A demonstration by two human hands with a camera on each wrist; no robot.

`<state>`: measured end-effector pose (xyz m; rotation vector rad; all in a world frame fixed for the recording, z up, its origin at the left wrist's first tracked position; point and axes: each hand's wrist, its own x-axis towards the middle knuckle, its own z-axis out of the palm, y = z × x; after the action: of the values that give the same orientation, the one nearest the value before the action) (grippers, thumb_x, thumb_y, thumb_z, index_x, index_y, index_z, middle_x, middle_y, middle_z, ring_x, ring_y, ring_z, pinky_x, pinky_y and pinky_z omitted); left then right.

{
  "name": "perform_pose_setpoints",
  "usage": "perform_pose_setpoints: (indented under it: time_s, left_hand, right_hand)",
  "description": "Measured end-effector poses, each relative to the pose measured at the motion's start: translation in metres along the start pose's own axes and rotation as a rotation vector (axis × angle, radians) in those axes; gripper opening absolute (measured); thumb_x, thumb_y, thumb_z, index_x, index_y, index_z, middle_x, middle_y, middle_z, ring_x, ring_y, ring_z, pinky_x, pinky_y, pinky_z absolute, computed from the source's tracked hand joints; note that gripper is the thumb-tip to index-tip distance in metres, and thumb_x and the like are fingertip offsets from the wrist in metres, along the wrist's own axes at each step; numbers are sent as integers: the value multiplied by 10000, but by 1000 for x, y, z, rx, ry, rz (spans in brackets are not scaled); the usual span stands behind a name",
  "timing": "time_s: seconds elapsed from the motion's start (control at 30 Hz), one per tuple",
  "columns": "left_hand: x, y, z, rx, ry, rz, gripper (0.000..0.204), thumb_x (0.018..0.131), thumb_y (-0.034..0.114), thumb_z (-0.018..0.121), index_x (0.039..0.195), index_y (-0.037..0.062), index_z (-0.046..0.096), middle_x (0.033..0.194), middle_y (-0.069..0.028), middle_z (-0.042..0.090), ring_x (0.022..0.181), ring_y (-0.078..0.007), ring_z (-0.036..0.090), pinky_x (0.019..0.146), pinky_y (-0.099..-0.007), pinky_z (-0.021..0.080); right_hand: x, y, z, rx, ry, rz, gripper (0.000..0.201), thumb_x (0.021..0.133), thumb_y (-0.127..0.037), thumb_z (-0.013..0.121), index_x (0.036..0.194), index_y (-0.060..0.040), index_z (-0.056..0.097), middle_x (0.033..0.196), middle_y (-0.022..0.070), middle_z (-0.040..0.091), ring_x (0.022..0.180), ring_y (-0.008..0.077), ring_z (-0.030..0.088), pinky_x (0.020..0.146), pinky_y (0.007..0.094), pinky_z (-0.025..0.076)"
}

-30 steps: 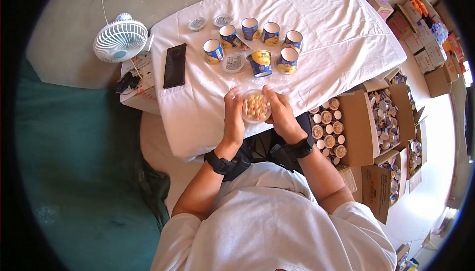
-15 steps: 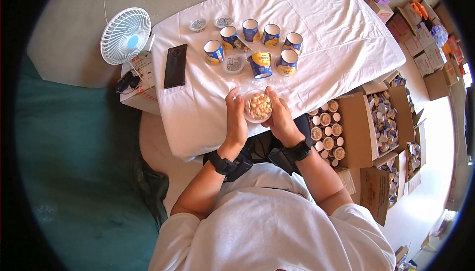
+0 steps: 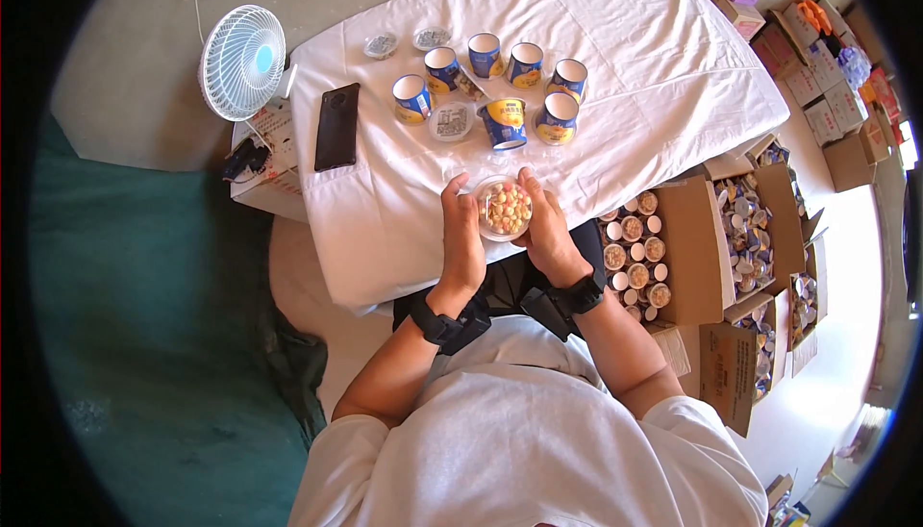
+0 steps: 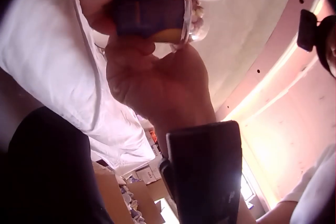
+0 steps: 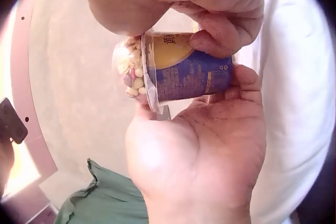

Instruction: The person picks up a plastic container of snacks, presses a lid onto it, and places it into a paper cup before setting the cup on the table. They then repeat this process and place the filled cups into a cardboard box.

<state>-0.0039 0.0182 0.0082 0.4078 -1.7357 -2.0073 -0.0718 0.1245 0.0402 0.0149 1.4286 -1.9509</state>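
Between both hands is a blue and yellow paper cup [image 5: 194,71] with a clear domed lid [image 5: 131,71] full of small pale, yellow and pinkish pieces; its top faces the head camera [image 3: 505,208]. The left hand [image 3: 464,241] holds it from the left, palm and fingers along the wall. The right hand [image 3: 551,237] grips the other side, its fingers curled on the wall in the right wrist view. Past the hands, several blue cups [image 3: 525,65] stand open on the white cloth [image 3: 385,219], and one cup [image 3: 506,124] lies tilted beside a clear lid [image 3: 451,122].
A dark phone [image 3: 337,127] lies at the table's left, near a white fan [image 3: 244,62]. Two packed lids [image 3: 432,38] are at the back. Cardboard boxes [image 3: 694,248] with many cups stand at the right, and a green cloth [image 3: 154,335] covers the left side.
The cup in the hands has shifted slightly right, and its lid shows more squarely to the head camera. Both hands keep hold of it. The fan's head has turned.
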Motion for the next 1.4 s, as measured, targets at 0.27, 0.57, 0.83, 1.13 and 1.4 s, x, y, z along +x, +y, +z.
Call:
perform_pose_setpoints:
  time_s: [0.27,0.57,0.83,1.13,1.4]
  left_hand:
    - [3,21,-7,21,-138,-42,489,992,356,376,1310,-13,329,1160,-109,447,1044,-156,465,918,-287,379]
    - [-5,21,0,-36,-39,6,520,979,380,387,1313,-15,328,1149,-107,451,1040,-152,456,926,-287,371]
    - [-3,11,-2,73,-16,40,508,988,370,351,1314,-17,320,1169,-119,446,1084,-169,449,949,-294,363]
    - [2,15,-11,-18,-207,-108,546,997,420,315,1313,-26,323,1277,-158,394,1138,-194,440,978,-322,354]
    - [-3,-6,-9,-34,-12,-10,486,1000,376,306,1288,-12,356,1214,-133,447,1116,-178,462,968,-313,368]
  right_hand:
    - [-2,-9,2,-143,-11,-2,508,944,-481,451,906,7,588,647,2,526,495,71,449,431,214,333]
    - [-6,-6,-2,-106,-55,-14,508,935,-484,471,929,9,596,650,-4,531,500,64,454,428,211,325]
    - [3,10,-5,-32,-27,-28,516,928,-492,485,938,10,605,659,6,546,503,66,462,419,204,314]
    - [-3,-9,-7,-196,-112,5,518,936,-492,466,958,10,591,660,11,552,491,74,470,418,210,340]
    - [-5,8,-1,-33,-67,-6,500,948,-480,441,931,2,572,636,18,534,466,81,461,396,213,326]
